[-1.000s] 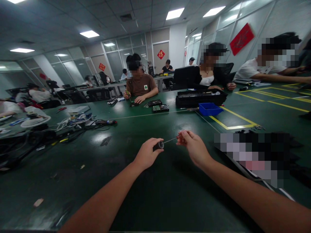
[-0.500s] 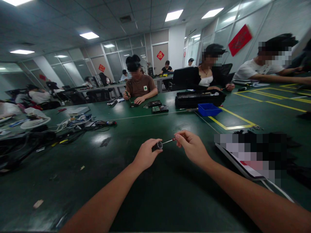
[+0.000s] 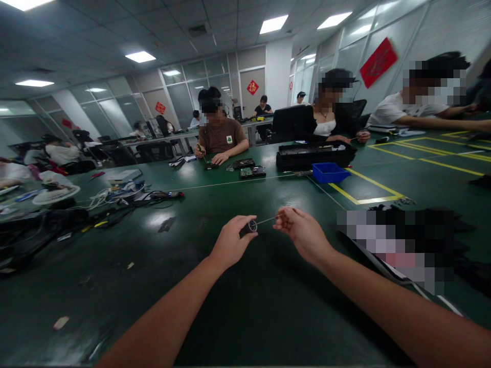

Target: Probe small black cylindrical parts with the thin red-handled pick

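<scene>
My left hand (image 3: 232, 240) is closed round a short black cylindrical part (image 3: 248, 228), whose round open end faces right. From the right, the thin metal shaft of a screwdriver (image 3: 266, 221) reaches to that end; whether its tip touches a screw cannot be made out. My right hand (image 3: 301, 230) grips the screwdriver's handle, which the fingers mostly hide. Both hands are held over the green table (image 3: 230, 317), a short gap apart.
A blue bin (image 3: 330, 173) and a long black casing (image 3: 315, 156) stand ahead to the right. Circuit-board drives (image 3: 252, 172) lie before a person across the table. Cables (image 3: 123, 197) are heaped at left, a pixelated flat object (image 3: 395, 255) at right.
The fingers of my right hand have shifted and curled round the screwdriver handle, which shows less now. My left hand and the black part have stayed in nearly the same place.
</scene>
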A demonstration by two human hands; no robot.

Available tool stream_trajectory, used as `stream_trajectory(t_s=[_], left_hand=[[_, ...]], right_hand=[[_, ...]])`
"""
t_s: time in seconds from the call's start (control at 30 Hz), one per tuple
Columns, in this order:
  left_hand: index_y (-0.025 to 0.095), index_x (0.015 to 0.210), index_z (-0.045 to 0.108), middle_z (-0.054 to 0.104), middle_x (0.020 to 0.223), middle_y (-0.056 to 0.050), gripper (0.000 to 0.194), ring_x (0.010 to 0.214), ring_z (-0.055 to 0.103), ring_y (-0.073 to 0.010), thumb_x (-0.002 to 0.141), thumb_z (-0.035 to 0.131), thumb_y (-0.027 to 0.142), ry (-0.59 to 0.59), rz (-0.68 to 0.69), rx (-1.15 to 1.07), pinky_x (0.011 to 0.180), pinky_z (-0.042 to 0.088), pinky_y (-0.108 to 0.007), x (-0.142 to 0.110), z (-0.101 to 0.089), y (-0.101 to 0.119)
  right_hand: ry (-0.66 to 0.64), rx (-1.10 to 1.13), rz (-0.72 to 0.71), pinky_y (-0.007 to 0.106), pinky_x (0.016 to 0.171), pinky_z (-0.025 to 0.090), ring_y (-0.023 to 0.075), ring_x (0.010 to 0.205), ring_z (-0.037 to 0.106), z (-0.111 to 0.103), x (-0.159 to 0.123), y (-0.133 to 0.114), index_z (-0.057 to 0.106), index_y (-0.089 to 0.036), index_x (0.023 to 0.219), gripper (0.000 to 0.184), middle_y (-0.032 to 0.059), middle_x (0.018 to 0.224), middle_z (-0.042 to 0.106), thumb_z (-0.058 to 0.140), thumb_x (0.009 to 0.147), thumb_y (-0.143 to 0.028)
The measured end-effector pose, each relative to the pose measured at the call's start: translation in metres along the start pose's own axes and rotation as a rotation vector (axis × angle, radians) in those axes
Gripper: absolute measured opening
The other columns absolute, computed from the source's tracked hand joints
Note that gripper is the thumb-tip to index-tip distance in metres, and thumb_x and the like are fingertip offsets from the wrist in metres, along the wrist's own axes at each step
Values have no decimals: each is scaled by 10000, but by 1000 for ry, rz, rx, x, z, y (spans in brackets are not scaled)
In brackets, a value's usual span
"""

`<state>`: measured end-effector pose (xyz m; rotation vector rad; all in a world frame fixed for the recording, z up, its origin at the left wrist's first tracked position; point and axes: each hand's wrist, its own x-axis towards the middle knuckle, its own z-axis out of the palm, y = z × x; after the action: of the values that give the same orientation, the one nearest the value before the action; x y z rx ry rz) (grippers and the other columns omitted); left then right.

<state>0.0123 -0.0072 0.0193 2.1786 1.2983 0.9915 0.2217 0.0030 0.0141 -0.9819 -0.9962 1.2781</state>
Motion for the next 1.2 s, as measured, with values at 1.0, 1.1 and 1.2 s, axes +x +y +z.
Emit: stream_trajectory(t_s=[1.0,1.1,1.2], left_hand=[[246,1280,619,649,1205,-66,412,1148,572,-243,873,658,190,-219,-6,143,1039,427,-428,6,12,-8],[244,1303,600,644,1201,-65,442,1147,572,-242,867,664,204,-183,-35,121,1040,427,-416,7,9,-9],[262,1323,571,624,1247,-54,450,1170,559,-232,879,643,236,-126,-85,62,1052,415,-402,9,3,-10]], right_hand=[[-36,-920,-496,341,659,456,222,732,663,1,-15,-16,569,-239,949,197,46,808,692,413,988,-353],[9,-932,-498,338,650,443,221,726,656,0,-15,-17,568,-233,955,210,48,813,691,404,994,-358],[44,-919,-496,339,662,440,224,739,660,-1,-16,-21,566,-232,958,217,52,827,697,402,998,-369]])
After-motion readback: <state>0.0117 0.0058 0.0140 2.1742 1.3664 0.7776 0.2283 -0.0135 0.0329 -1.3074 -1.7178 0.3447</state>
